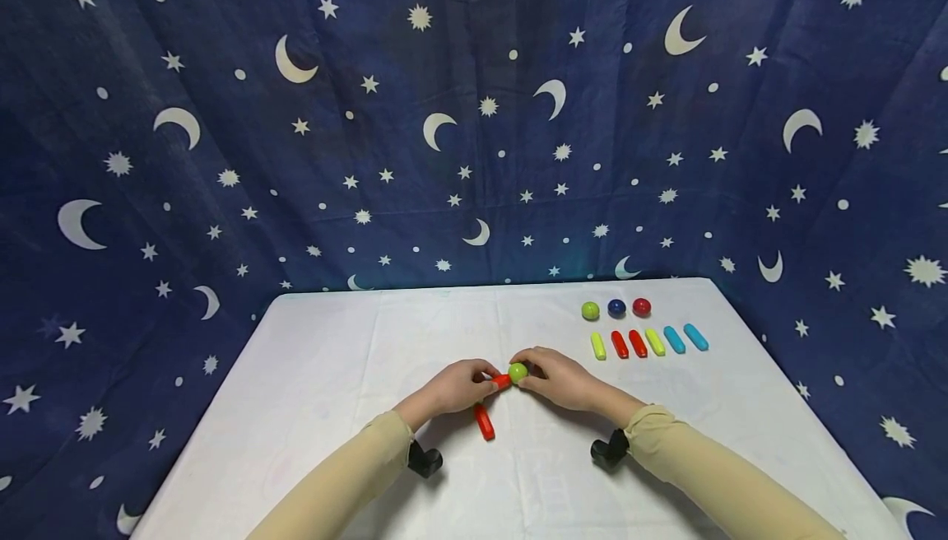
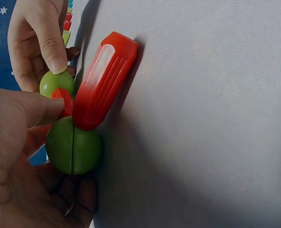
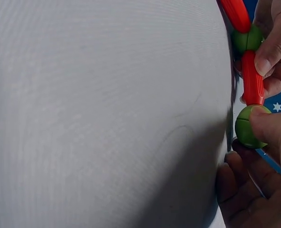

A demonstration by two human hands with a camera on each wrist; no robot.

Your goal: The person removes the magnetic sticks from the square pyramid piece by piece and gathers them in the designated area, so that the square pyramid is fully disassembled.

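My left hand (image 1: 461,385) pinches a ridged red stick (image 1: 502,381) between thumb and fingers. My right hand (image 1: 560,378) grips a green ball (image 1: 518,372), which touches that stick's right end. A second green ball (image 2: 73,146) meets the stick's other end, beside the left fingers; in the head view the left hand hides it. From this ball another red stick (image 1: 484,422) extends toward the near side of the table, at an angle to the first. In the right wrist view the gripped ball (image 3: 248,127) shows a seam line.
At the back right of the white table (image 1: 326,359) sit a green ball (image 1: 590,311), a dark blue ball (image 1: 616,308) and a red ball (image 1: 642,307). Before them lies a row of yellow, red and blue sticks (image 1: 638,343). A starry blue curtain (image 1: 415,153) hangs behind.
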